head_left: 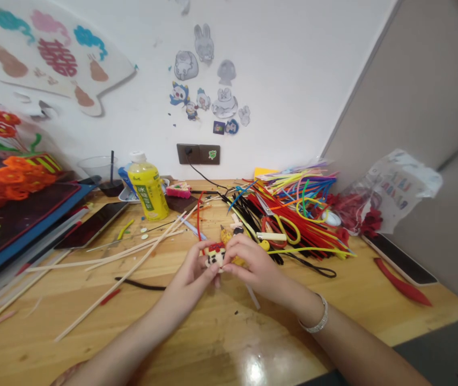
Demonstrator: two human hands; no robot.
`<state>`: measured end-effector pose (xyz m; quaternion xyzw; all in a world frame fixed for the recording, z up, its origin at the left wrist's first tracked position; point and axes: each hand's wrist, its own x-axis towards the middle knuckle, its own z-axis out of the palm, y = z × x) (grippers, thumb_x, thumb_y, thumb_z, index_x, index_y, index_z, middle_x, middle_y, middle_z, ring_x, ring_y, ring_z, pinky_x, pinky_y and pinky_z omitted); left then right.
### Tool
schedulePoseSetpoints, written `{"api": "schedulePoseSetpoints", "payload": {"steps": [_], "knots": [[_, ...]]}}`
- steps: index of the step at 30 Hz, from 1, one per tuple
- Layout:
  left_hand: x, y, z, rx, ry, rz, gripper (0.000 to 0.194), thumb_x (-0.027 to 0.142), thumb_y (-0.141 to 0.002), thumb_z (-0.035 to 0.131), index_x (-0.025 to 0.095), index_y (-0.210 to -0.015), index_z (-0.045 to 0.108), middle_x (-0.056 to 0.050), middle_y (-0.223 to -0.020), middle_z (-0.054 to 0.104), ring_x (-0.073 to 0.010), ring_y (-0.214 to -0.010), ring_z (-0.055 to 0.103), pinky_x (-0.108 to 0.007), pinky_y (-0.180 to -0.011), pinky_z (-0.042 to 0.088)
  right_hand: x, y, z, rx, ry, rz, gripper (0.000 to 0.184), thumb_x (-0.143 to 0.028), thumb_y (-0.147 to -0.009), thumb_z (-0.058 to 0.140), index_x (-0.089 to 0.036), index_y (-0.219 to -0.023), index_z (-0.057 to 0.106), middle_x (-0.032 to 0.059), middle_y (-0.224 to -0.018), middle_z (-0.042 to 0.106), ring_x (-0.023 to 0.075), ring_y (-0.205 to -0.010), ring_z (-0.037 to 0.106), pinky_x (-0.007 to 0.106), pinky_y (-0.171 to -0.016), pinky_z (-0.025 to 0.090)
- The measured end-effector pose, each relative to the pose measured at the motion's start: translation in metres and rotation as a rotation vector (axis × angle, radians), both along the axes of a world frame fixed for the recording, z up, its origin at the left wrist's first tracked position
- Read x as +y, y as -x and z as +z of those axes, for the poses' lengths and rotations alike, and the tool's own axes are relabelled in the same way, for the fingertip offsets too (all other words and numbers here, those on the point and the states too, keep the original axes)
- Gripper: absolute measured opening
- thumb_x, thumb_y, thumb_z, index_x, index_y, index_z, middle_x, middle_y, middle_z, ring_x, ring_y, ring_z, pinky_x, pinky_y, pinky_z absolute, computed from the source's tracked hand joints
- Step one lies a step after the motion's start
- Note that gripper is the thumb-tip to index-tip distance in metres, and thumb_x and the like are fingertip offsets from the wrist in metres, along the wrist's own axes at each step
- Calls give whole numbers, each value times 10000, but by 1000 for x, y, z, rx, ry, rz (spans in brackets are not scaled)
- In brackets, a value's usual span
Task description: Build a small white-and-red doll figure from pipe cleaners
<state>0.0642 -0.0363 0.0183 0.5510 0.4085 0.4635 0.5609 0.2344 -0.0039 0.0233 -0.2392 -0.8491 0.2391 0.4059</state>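
Both my hands meet at the middle of the wooden desk (229, 343) around a small craft figure (216, 257) with a red top and a black-and-white body. My left hand (186, 273) pinches its left side, and my right hand (255, 262) holds its right side. My fingers hide part of the figure. Just beyond my right hand lies a heap of multicoloured pipe cleaners (297, 214), and a red strand (199, 220) rises behind the figure. Thin wooden sticks (132, 257) fan out to the left of my left hand.
A yellow-labelled bottle (148, 187) stands at the back, with a black tablet (92, 225) to its left. Orange-red paper flowers (7, 179) rest on a blue-edged board at far left. A plastic bag (398, 187) and a red blade-shaped tool (401, 281) lie at right.
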Motion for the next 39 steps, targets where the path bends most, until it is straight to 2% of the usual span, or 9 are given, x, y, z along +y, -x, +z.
{"api": "schedulePoseSetpoints", "payload": {"steps": [7,14,22,27,34,39], "knots": [[-1,-2,-2,4,-6,-23,496,442,-739,633,202,-1100,392,57,-627,580,-123,-562,533,-261,-557,410,-2,-1,7,-48,95,-4,92,-136,-807,607,-182,-765,539,-2,-801,536,140,-790,525,268,-728,418],[-1,-3,-3,18,-1,18,470,410,-752,620,195,-1099,387,68,-583,575,-122,-538,533,-256,-541,404,-2,1,7,46,180,-17,93,-125,-794,615,-178,-739,562,-3,-784,554,140,-788,539,275,-742,420],[0,-3,-1,-5,13,36,469,401,-744,623,196,-1090,383,67,-556,593,-125,-532,532,-265,-558,405,-1,1,4,87,155,-25,46,-158,-794,614,-181,-778,578,12,-809,560,148,-801,543,291,-745,439],[-2,-4,1,-4,17,34,463,417,-742,625,200,-1075,388,73,-554,573,-126,-525,526,-263,-545,392,-3,1,3,71,30,-20,49,-176,-831,572,-178,-783,580,21,-812,563,153,-814,545,301,-748,451],[-1,-3,0,-21,23,23,483,435,-728,645,198,-1067,397,64,-549,580,-132,-518,532,-267,-541,387,-3,-2,4,-84,-327,-98,73,-193,-861,529,-175,-830,591,55,-841,584,174,-808,525,327,-718,464],[-1,-3,-1,-39,40,8,529,466,-729,635,176,-1093,383,65,-533,582,-129,-507,525,-272,-553,390,-4,1,5,-98,-494,-112,120,-150,-868,503,-144,-776,579,75,-798,608,177,-777,525,315,-701,477]]}}
